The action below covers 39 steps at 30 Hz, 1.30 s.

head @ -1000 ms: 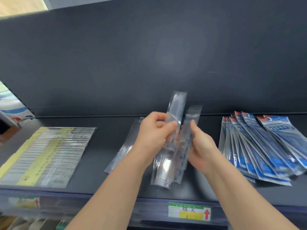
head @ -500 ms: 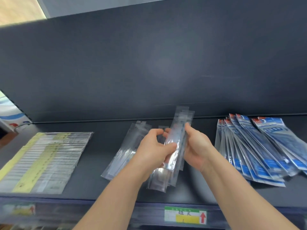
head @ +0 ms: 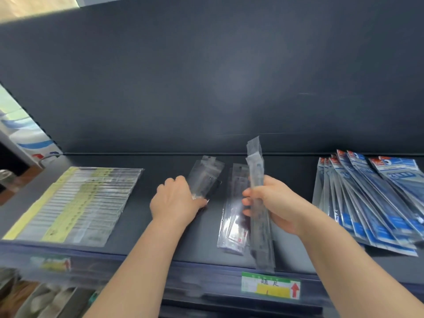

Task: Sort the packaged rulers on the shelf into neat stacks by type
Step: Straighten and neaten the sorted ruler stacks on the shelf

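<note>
On the dark shelf [head: 142, 235], my right hand [head: 277, 203] grips a bundle of clear ruler packets [head: 261, 239], held upright and tilted above the shelf's front. Just left of it a small pile of clear packets [head: 232, 221] lies flat. My left hand [head: 175, 200] is further left, its fingers curled over the near end of another few clear packets [head: 207, 177] that lie slanted on the shelf. The part of those packets under the hand is hidden.
A fanned spread of blue packaged rulers [head: 371, 203] fills the shelf's right side. A neat row of yellow-striped packets [head: 75, 203] lies at the left. A price label [head: 270, 285] sits on the front rail. The dark back panel stands close behind.
My hands have parted. The left hand let go of the bundle and moved left onto the slanted clear packets. The right hand keeps the bundle alone, shifted slightly right.
</note>
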### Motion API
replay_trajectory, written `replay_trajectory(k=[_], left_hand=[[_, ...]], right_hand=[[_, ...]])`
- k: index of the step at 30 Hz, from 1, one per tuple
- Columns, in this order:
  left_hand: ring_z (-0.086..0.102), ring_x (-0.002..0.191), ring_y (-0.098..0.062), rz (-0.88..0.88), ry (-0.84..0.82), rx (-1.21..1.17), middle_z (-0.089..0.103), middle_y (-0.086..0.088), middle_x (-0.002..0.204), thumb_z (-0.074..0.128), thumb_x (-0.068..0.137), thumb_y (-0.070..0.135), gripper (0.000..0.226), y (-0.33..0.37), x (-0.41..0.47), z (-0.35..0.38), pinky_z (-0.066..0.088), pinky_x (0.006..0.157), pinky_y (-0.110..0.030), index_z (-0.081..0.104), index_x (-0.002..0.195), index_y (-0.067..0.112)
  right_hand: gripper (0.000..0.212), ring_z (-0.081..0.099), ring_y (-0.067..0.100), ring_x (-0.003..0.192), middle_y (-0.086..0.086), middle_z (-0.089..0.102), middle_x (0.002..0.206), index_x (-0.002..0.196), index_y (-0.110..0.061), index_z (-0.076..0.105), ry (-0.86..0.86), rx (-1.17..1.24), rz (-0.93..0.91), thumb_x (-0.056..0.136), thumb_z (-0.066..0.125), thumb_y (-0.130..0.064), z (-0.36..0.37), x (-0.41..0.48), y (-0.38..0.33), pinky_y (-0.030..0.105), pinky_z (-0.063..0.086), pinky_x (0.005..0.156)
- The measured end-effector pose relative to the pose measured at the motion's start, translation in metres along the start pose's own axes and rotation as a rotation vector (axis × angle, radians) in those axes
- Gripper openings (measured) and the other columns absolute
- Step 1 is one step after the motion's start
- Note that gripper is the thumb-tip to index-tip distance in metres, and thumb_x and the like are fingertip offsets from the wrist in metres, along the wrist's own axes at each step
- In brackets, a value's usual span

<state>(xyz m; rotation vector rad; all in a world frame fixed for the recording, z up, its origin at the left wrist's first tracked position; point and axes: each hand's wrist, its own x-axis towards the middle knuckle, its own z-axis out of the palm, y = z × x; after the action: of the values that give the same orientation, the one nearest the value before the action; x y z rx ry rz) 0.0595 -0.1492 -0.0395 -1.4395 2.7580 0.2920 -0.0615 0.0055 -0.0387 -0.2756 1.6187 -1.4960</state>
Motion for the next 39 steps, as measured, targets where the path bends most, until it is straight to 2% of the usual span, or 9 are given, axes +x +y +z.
replay_trajectory(k=[4, 8, 12, 15, 20, 30, 33, 37, 39], left_hand=[[0.059, 0.099, -0.025, -0.051, -0.021, -0.055, 0.061, 0.0, 0.11, 0.074, 0.075, 0.055, 0.053, -0.014, 0.01, -0.001, 0.041, 0.07, -0.031, 0.056, 0.111, 0.02], [0.054, 0.089, -0.018, -0.049, 0.004, -0.114, 0.064, 0.007, 0.104, 0.076, 0.075, 0.048, 0.038, -0.021, 0.014, -0.002, 0.041, 0.069, -0.029, 0.06, 0.101, 0.026], [0.053, 0.114, -0.025, -0.046, 0.027, -0.182, 0.056, -0.001, 0.124, 0.07, 0.073, 0.063, 0.069, -0.025, 0.016, 0.005, 0.04, 0.077, -0.033, 0.053, 0.124, 0.02], [0.054, 0.116, -0.026, -0.07, 0.007, -0.166, 0.057, -0.002, 0.126, 0.069, 0.075, 0.062, 0.072, -0.033, 0.02, 0.004, 0.042, 0.079, -0.034, 0.051, 0.128, 0.017], [0.063, 0.082, -0.016, -0.05, -0.027, -0.242, 0.067, 0.008, 0.086, 0.08, 0.067, 0.048, 0.036, -0.035, 0.018, -0.001, 0.047, 0.064, -0.029, 0.065, 0.092, 0.026], [0.063, 0.072, -0.017, 0.072, -0.132, -0.233, 0.064, 0.006, 0.075, 0.082, 0.062, 0.039, 0.033, -0.023, 0.016, 0.001, 0.043, 0.056, -0.026, 0.059, 0.077, 0.021], [0.06, 0.062, -0.02, 0.085, -0.163, -0.414, 0.065, -0.003, 0.064, 0.081, 0.064, 0.034, 0.03, -0.027, 0.023, -0.001, 0.048, 0.057, -0.034, 0.063, 0.072, 0.011], [0.062, 0.058, -0.007, 0.161, -0.326, -0.929, 0.066, 0.004, 0.068, 0.081, 0.078, 0.029, 0.022, -0.018, 0.02, -0.017, 0.045, 0.055, -0.023, 0.067, 0.082, 0.012], [0.064, 0.061, -0.008, 0.216, -0.44, -0.999, 0.066, 0.003, 0.07, 0.078, 0.082, 0.027, 0.019, -0.006, 0.016, -0.021, 0.046, 0.054, -0.019, 0.065, 0.085, 0.013]], right_hand=[[0.02, 0.057, 0.014, 0.063, 0.012, 0.056, 0.089, 0.109, -0.008, 0.053, -0.004, -0.043, -0.037, 0.093, 0.049, 0.003, 0.004, -0.001, -0.001, 0.03, 0.053, 0.062], [0.015, 0.06, 0.022, 0.068, 0.017, 0.063, 0.09, 0.099, -0.01, 0.055, 0.005, -0.008, -0.021, 0.095, 0.045, 0.0, 0.007, -0.005, 0.002, 0.035, 0.054, 0.064], [0.016, 0.057, 0.019, 0.06, 0.017, 0.059, 0.086, 0.093, -0.01, 0.054, 0.028, -0.009, -0.016, 0.097, 0.042, -0.001, 0.01, -0.006, 0.003, 0.034, 0.051, 0.058], [0.018, 0.058, 0.018, 0.062, 0.016, 0.063, 0.09, 0.111, -0.001, 0.055, 0.029, 0.003, -0.028, 0.097, 0.043, -0.001, 0.014, -0.002, 0.003, 0.031, 0.052, 0.059], [0.022, 0.073, 0.02, 0.081, 0.017, 0.063, 0.114, 0.121, -0.005, 0.05, -0.022, 0.062, 0.008, 0.099, 0.047, -0.006, 0.038, 0.007, 0.001, 0.029, 0.056, 0.062], [0.019, 0.071, 0.019, 0.084, 0.011, 0.068, 0.108, 0.114, -0.007, 0.052, -0.005, 0.129, 0.077, 0.097, 0.046, -0.002, 0.07, 0.02, 0.007, 0.03, 0.057, 0.064], [0.022, 0.069, 0.018, 0.083, 0.011, 0.067, 0.108, 0.12, -0.007, 0.05, 0.042, 0.204, 0.053, 0.098, 0.046, -0.002, 0.066, 0.02, 0.005, 0.03, 0.054, 0.067], [0.017, 0.068, 0.015, 0.083, 0.007, 0.068, 0.107, 0.114, -0.009, 0.055, 0.106, 0.253, -0.029, 0.098, 0.054, -0.014, 0.055, 0.013, -0.001, 0.029, 0.052, 0.067], [0.014, 0.066, 0.012, 0.076, 0.003, 0.069, 0.097, 0.106, -0.011, 0.061, 0.125, 0.242, -0.096, 0.094, 0.061, -0.017, 0.047, 0.007, -0.003, 0.027, 0.048, 0.062]])
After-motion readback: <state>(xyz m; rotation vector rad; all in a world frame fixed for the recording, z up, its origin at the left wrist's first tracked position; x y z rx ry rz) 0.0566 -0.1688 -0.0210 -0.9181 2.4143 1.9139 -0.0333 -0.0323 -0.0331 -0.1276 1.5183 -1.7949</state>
